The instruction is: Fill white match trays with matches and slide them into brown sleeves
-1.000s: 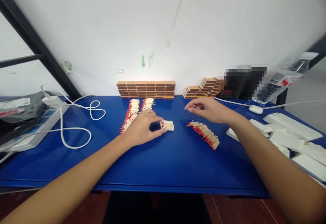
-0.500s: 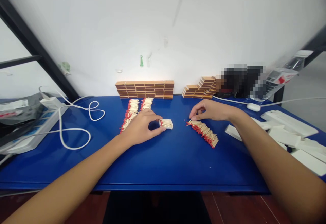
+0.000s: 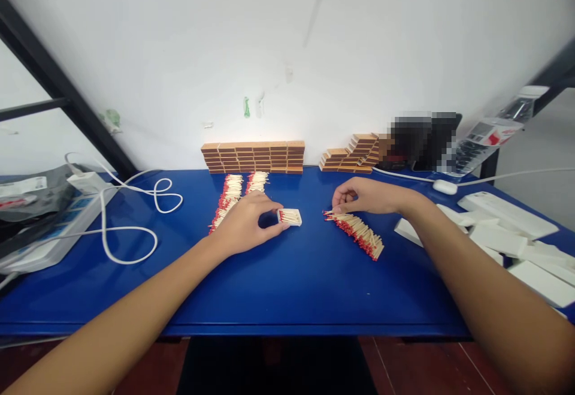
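Observation:
Between the thumb and fingers of my left hand (image 3: pixel 249 222) is a small white matchbox tray (image 3: pixel 294 217), with red-tipped matches lying in it. My right hand (image 3: pixel 359 195) pinches at the upper end of a slanting pile of matches (image 3: pixel 354 230); its fingertips are closed around match ends there. Two more rows of matches, a left row (image 3: pixel 230 194) and a right row (image 3: pixel 257 181), lie behind my left hand, which partly hides them.
Stacked brown matchboxes (image 3: pixel 254 158) stand along the wall, with a stepped stack (image 3: pixel 354 154) farther right. White empty trays (image 3: pixel 498 238) lie at the right, near a plastic bottle (image 3: pixel 494 128). White cables (image 3: pixel 130 227) and a power strip (image 3: pixel 67 227) occupy the left.
My right fingertips have shifted slightly left at the top of the match pile, where a few matches now stick out further left. My left hand still holds the tray; the view has shifted slightly.

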